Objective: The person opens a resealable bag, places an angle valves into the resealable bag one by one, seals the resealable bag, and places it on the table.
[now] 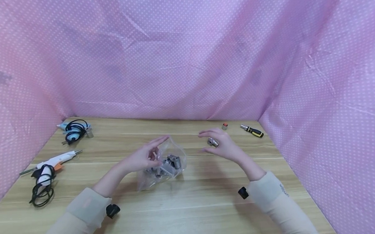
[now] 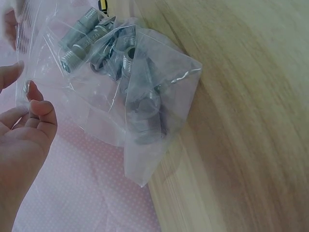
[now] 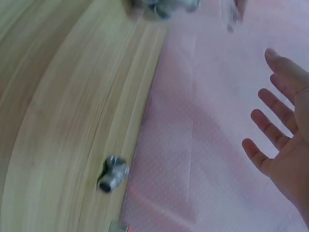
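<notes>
Head view: left hand pinches the bag of metal sockets — right hand hovers empty, fingers spread, over a loose socket

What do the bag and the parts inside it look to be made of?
The bag: thin clear plastic film, judging by its creases and glare. The parts inside: probably metal, dull grey with threaded ends. The left hand holds the bag's edge.

- Bag, upper left of the left-wrist view: thin clear plastic, glossy, crinkled.
- Sockets inside it: grey metal, dull sheen.
- Table: pale wood grain, smooth, matt.
- Backdrop: pink dotted cloth, creased.
</notes>
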`<action>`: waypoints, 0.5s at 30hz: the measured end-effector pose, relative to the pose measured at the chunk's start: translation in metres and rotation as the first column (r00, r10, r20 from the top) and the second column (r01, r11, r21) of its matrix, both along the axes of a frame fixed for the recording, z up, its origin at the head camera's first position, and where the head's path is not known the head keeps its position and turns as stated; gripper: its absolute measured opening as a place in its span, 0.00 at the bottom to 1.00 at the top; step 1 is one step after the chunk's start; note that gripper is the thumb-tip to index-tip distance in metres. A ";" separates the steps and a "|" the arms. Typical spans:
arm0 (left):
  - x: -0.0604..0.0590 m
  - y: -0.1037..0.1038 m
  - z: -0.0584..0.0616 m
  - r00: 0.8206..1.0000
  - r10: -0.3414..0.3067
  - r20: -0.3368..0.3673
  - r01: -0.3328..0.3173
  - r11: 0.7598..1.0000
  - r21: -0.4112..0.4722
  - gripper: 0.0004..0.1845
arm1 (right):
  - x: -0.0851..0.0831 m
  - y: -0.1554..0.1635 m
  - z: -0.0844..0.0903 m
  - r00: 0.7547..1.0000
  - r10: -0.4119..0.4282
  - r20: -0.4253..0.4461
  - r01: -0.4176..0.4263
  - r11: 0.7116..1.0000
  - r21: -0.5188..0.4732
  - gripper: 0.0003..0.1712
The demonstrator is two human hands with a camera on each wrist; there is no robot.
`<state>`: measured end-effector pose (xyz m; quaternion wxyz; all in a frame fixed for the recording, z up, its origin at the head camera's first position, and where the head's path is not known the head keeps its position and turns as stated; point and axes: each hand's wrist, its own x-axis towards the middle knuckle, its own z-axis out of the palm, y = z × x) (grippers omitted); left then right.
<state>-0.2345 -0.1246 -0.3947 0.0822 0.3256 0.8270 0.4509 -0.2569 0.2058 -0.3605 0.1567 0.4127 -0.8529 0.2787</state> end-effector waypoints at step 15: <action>0.001 0.000 0.000 1.000 0.007 0.012 -0.007 1.000 -0.011 0.50 | -0.044 0.066 -0.044 0.941 -0.157 0.299 0.150 0.988 0.049 0.37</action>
